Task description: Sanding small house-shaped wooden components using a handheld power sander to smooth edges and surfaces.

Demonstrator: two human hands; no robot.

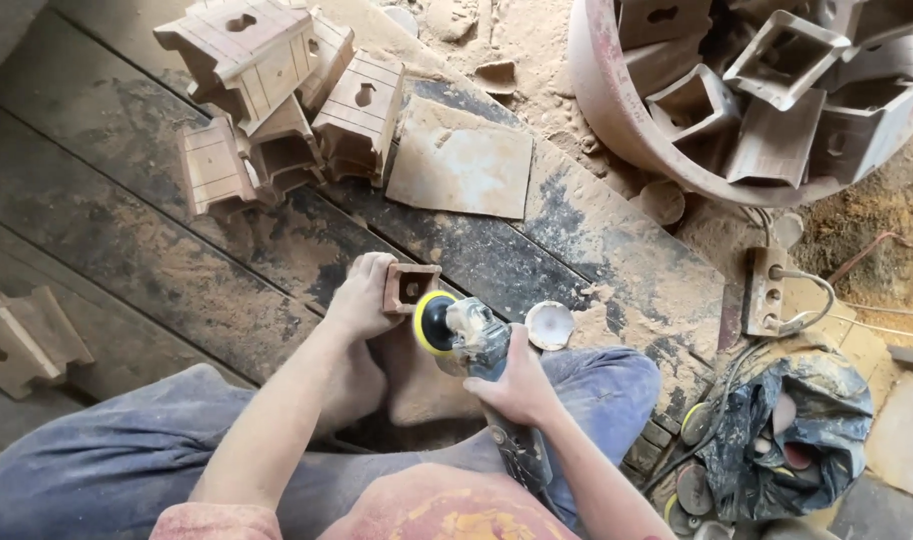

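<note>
Left hand (362,300) clamped around a small hollow wooden block (409,287), square opening facing the camera, held down on the dusty dark board (157,250) near its front edge, just above the knees. Right hand (522,385) closed on the body of a handheld sander (477,345), its yellow-rimmed disc (434,322) touching or nearly touching the right side of the block; impossible to tell from this view whether the disc is spinning. Hands close together but not touching, each gripping its own thing. Judging by how things lie: work seemingly in the middle. A heap of similar wooden pieces (277,90) piled at the far left part of the board, one more single piece (22,340) lying off the left edge, and a big round basin (737,90) at the upper right, full of the same kind of hollow pieces. Not possible to say which pile is already sanded and which is waiting; probably one group finished, the other still left. Thick sawdust (537,50) over the board and ground, a sign of much sanding. Also there: a flat square sheet (462,165) beside the heap, a round spare pad (550,325) right of the sander, a power strip (767,290) with cables, and a dark bag (797,430) with used discs at the lower right.
</note>
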